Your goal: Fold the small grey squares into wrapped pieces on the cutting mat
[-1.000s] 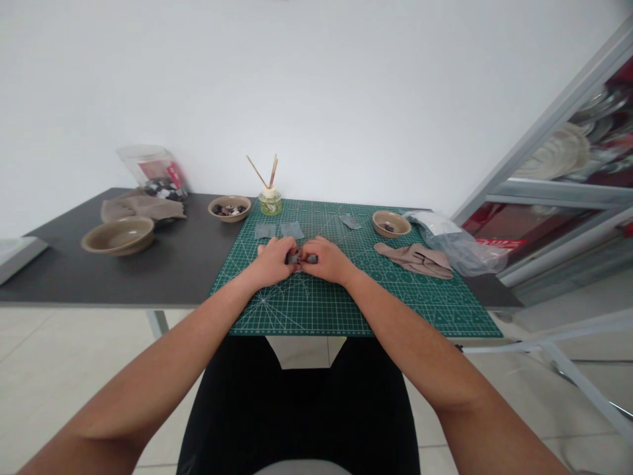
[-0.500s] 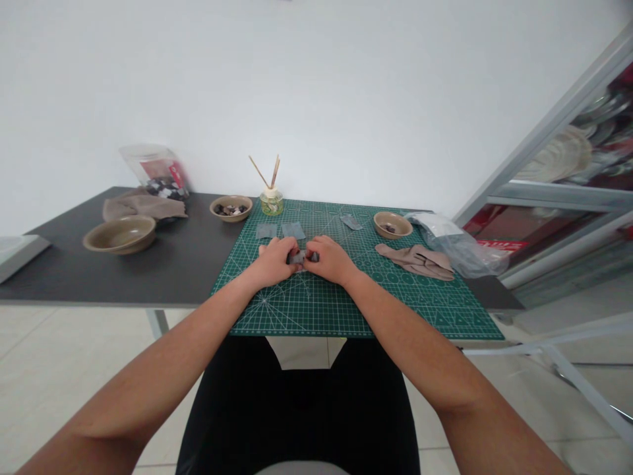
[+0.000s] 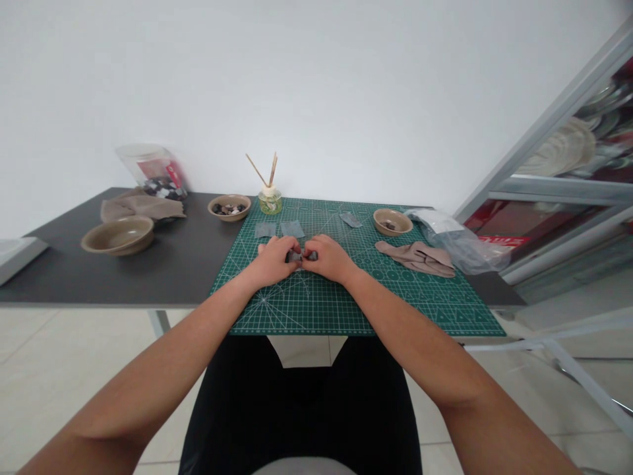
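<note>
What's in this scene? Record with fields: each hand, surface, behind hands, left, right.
left hand: pinching small grey item, partly hidden
right hand: fingertips at same item
surface: green cutting mat on dark table
behind hands: flat grey pieces, bottle with sticks
left: bowl of dark and light bits, larger bowl
right: small bowl, brown cloth

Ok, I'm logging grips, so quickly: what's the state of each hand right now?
Left hand: closed, holding a small grey piece, material unclear.
Right hand: closed, holding that small grey piece or another; can't tell which.
</note>
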The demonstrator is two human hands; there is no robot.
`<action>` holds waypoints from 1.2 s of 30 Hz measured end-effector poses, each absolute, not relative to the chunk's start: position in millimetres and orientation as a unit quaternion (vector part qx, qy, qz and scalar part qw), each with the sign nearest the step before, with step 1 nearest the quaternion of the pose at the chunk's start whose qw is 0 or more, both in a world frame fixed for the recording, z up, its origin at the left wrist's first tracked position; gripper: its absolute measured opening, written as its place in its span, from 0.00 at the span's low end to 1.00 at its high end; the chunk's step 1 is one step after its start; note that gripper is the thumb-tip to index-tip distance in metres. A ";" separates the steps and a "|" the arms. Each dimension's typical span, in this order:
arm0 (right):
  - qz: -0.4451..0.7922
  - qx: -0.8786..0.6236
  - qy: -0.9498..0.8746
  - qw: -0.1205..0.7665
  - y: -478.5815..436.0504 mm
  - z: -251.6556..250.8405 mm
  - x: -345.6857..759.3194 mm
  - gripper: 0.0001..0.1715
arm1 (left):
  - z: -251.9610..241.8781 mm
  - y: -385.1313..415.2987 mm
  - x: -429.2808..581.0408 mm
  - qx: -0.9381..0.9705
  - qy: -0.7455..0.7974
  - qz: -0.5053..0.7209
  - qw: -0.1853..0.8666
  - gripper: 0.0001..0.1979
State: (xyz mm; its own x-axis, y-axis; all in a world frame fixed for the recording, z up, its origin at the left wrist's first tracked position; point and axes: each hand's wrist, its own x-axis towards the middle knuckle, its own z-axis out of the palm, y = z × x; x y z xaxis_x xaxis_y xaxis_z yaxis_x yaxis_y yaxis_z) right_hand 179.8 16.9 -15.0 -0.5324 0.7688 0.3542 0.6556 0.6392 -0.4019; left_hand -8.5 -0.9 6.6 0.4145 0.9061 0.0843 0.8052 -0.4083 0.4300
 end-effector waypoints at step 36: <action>0.372 -0.397 -0.730 0.413 26.3 -19.6 187.7 0.24 | 1.4 6.9 -15.5 0.748 0.560 0.313 0.170 0.12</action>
